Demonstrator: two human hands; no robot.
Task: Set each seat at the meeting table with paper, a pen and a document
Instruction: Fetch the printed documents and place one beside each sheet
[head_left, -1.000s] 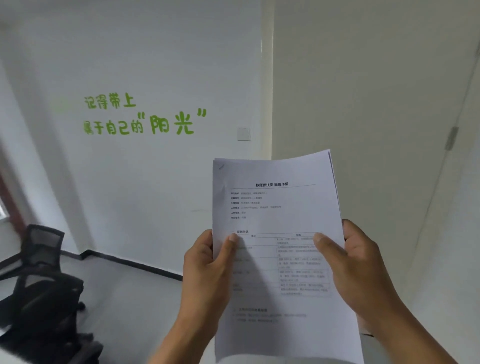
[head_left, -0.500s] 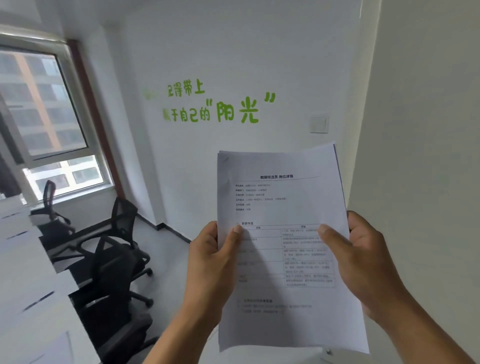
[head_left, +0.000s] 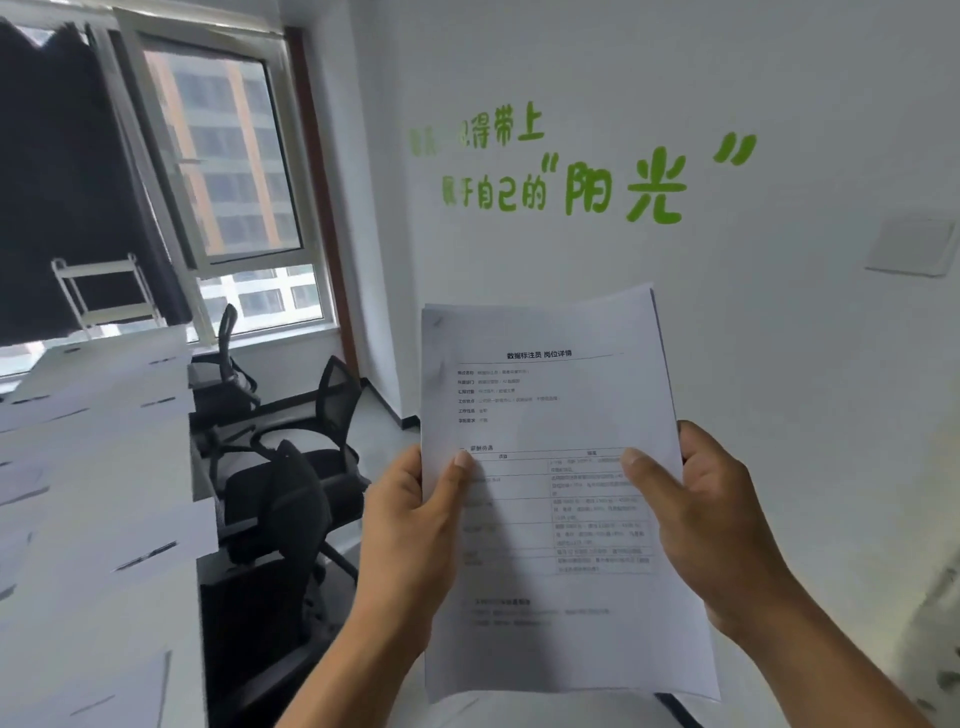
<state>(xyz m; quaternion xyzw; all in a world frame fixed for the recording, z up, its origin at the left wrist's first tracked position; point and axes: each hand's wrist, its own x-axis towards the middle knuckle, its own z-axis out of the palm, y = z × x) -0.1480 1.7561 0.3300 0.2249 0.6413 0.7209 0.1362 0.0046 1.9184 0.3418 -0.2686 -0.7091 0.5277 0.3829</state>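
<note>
Documents: a thin stack of printed sheets (head_left: 550, 415) is up in front of the chest, held upright and facing the camera, top corners curling a little, several page edges showing along the right side.
Left hand: the left hand (head_left: 410, 530) clamps the stack's left edge, thumb pressed flat across the front page, fingers hidden behind the paper.
Right hand: the right hand (head_left: 711, 530) takes the right edge the same way, thumb laid over the printed table, fingers wrapped round the back.
Print: a heading line, a short list, then a ruled table lower down; the text is too blurred to read.
Meeting table: the white table (head_left: 98, 499) runs along to the left of the stack, with white sheets and dark pens laid out on it in a row, all motion-blurred.
Chairs: black mesh office chairs (head_left: 291, 493) stand between the table and the stack, pushed close to the table's edge.
Window: the window (head_left: 228, 171) sits up and left of the stack, beyond the table's far end.
Wall: green lettering (head_left: 582, 171) straight above the stack, a white wall switch (head_left: 909, 249) up to its right.
</note>
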